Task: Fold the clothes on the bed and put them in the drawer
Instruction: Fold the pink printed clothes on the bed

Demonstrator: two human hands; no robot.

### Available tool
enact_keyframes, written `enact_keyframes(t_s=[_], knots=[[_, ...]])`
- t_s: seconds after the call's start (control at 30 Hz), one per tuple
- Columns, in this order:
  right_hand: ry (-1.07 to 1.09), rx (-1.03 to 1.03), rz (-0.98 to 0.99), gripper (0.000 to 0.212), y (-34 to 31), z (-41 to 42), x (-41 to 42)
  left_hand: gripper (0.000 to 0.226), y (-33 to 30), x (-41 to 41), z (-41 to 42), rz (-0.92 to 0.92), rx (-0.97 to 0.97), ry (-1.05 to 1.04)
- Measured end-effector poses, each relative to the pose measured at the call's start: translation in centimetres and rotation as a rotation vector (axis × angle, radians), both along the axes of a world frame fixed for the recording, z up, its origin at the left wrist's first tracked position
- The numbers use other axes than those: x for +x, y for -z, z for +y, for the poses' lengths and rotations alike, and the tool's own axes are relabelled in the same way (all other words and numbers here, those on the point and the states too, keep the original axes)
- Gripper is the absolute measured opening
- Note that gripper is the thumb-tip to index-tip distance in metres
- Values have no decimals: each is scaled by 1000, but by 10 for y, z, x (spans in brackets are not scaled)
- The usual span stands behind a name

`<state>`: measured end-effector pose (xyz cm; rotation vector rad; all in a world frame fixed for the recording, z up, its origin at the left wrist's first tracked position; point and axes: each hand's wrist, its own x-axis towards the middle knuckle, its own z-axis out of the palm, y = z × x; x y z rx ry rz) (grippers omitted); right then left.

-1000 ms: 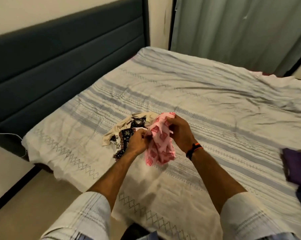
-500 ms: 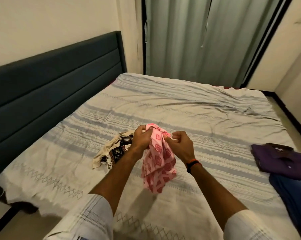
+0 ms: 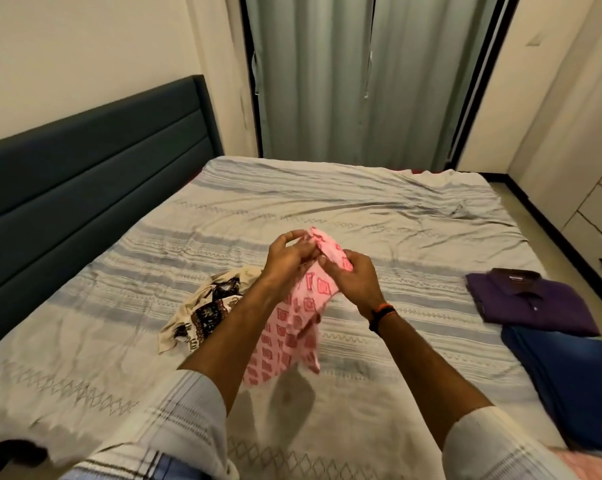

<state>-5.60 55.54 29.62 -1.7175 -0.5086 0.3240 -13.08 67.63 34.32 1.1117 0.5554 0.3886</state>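
So the pink patterned garment is up in the air over the bed, bunched at its top edge between both hands, with the rest hanging loose toward the sheet. Left hand pinches the top of it, right hand grips the same edge right next to it, so both are closed on the cloth.

Just left of the pink piece there's a crumpled cream printed garment lying on the bed, not folded yet. Well off to the right of the pink one sit a folded purple shirt and a blue folded piece touching it.

My worry: the fabric looks twisted, so if he lays it down without finding the real corners, the fold will probably come out lumpy. The hanging end could also drag across the cream one and snag it.
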Motion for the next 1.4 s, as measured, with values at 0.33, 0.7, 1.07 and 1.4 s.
enact_keyframes(t_s=[0.33, 0.7, 1.07, 1.4], knots=[[-103, 299, 420, 20, -29, -49, 83, 66, 7, 59, -62, 147, 606, 159], [-231, 175, 330, 75, -36, -102, 156, 21, 7, 127, -95, 169, 625, -53], [-61, -38, 136, 28, -36, -125, 188, 15, -6, 160, -88, 89, 478, -31], [274, -224, -130, 27, -41, -138, 213, 21, -17, 151, -49, 257, 592, -290]])
